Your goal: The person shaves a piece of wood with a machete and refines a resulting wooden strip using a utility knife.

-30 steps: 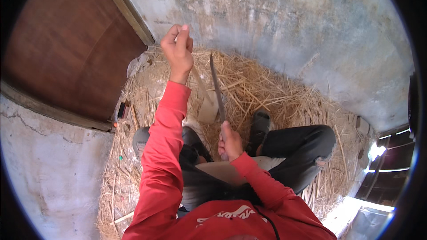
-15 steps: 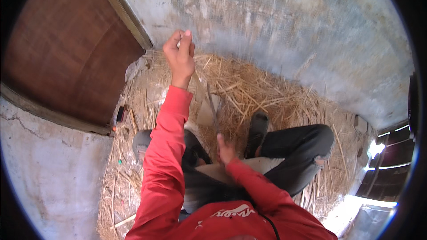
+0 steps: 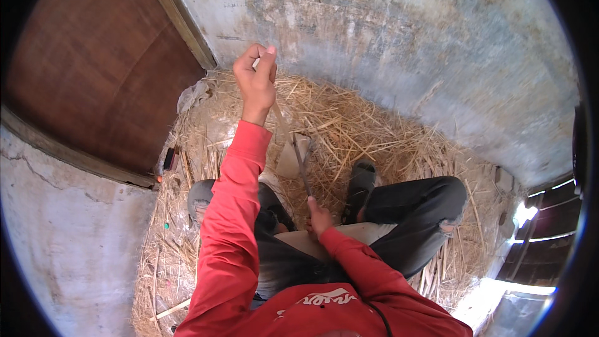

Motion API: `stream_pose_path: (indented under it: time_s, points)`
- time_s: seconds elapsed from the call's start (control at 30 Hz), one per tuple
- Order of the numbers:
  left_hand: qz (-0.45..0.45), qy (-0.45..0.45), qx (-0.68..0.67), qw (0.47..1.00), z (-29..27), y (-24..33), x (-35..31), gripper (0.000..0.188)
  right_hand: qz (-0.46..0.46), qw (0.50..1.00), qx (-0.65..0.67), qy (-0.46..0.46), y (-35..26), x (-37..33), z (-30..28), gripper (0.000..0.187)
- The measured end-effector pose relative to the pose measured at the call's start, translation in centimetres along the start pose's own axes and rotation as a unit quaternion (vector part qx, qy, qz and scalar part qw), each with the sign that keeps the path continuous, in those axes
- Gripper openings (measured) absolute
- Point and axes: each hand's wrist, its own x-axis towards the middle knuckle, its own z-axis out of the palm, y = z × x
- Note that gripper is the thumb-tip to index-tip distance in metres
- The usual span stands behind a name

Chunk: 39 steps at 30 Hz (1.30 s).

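over the straw (image 3: 355, 122), a pale strip (image 3: 282, 120) is clenched in the raised left hand (image 3: 256, 84); the long knife (image 3: 301, 163) is gripped in the right hand (image 3: 320, 219). if skidded off the strip, it could be driven into the nearby shoe (image 3: 362, 182).

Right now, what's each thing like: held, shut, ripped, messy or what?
left hand: closed around the pale strip
right hand: closed around the long knife
pale strip: held, slanting
long knife: held, pointing away from the person
pale block: partly hidden behind the long knife
straw: loose, scattered
dark trousers: ripped
left wall: cracked
brown door: looks shut
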Motion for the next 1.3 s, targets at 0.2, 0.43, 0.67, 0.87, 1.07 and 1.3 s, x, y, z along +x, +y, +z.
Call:
stream_pose_path:
  time_s: [0.2, 0.43, 0.67, 0.87, 1.07, 1.3]
  points:
    - [0.006, -0.006, 0.021, 1.000, -0.5, 0.2, -0.4, 0.039, -0.257, 0.951, 0.117, -0.124, -12.1, -10.0, 3.9, 0.051]
    - [-0.009, -0.014, 0.007, 1.000, -0.3, 0.5, 0.0, 0.035, -0.452, 0.886, 0.054, -0.085, 1.4, 2.5, 1.5, 0.053]
    - [0.002, 0.001, 0.039, 0.999, -0.8, 1.0, -1.1, 0.038, -0.029, 0.997, 0.066, -0.040, -7.0, -4.6, 3.3, 0.057]
    - [-0.002, 0.015, 0.018, 1.000, -1.9, 0.9, -0.1, 0.040, -0.476, 0.824, 0.209, -0.225, -17.0, -10.1, 4.6, 0.050]
    - [-0.001, -0.005, 0.031, 1.000, -0.2, 0.5, -0.4, 0.039, -0.060, 0.983, -0.174, 0.015, 2.4, 3.7, -1.3, 0.060]
    - [0.014, -0.008, 0.010, 1.000, -1.1, 0.4, -0.5, 0.041, -0.185, 0.982, 0.024, -0.031, -7.8, -2.1, 3.7, 0.057]
